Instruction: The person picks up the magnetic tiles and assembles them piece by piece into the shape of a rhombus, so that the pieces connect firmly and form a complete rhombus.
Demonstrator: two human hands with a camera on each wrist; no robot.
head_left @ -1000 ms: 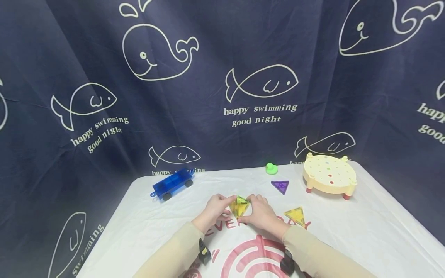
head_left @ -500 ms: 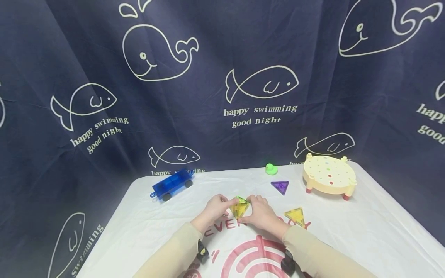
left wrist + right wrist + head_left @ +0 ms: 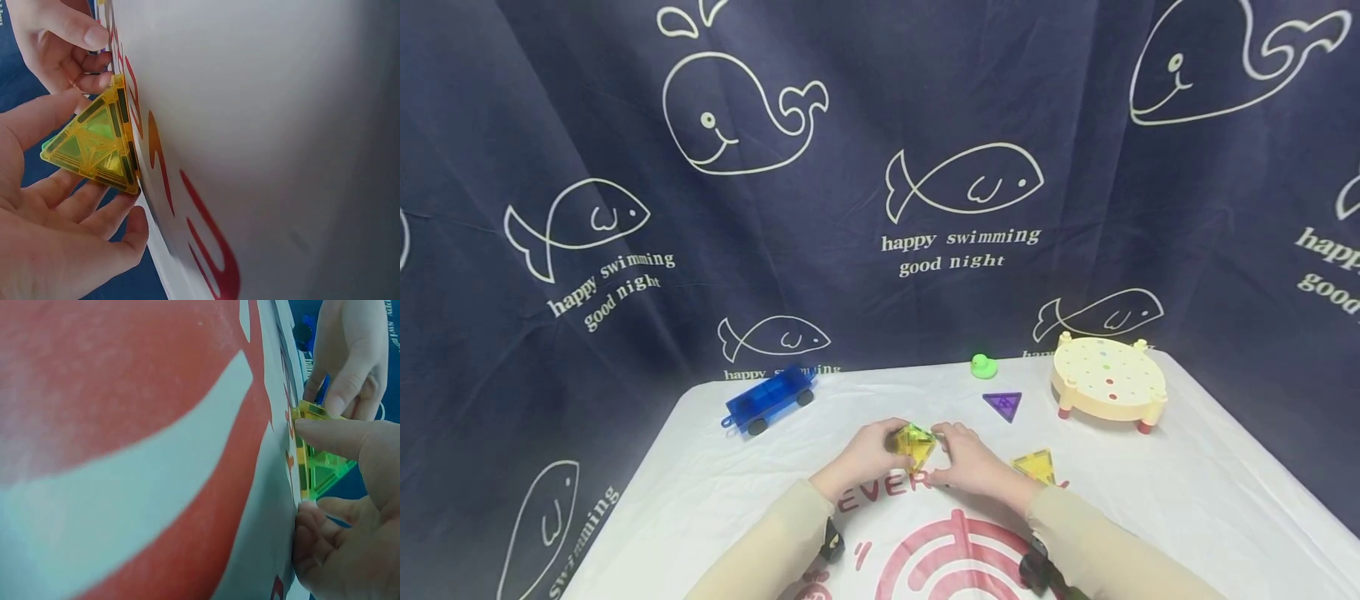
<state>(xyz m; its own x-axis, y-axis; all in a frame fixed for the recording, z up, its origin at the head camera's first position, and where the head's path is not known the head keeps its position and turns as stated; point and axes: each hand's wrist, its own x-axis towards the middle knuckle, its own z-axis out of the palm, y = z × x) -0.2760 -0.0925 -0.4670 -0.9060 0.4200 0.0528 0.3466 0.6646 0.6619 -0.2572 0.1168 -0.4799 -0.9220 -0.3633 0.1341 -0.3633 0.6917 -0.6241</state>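
A small pyramid of clear yellow and green triangular magnetic tiles (image 3: 917, 448) stands on the white cloth in the middle. In the left wrist view, my left hand (image 3: 867, 452) holds the pyramid (image 3: 94, 144) between the thumb and fingers. My right hand (image 3: 967, 460) is close on its other side, thumb and fingers spread apart. A slim gap shows between the right fingers and the tiles in the head view. The right wrist view has the right thumb (image 3: 331, 434) overlapping the pyramid's edge; contact there is hard to judge.
A loose yellow triangular tile (image 3: 1033, 463) lies right of the right hand, with a purple triangular tile (image 3: 1003, 405) farther back. Behind are a green toy duck (image 3: 983, 367) and a cream round pegged toy table (image 3: 1108, 377). A blue toy wagon (image 3: 771, 400) stands at the back left.
The left hand has shifted its hold, with its fingers now round the pyramid's left side. My right hand has drawn slightly away to the right, opening a gap.
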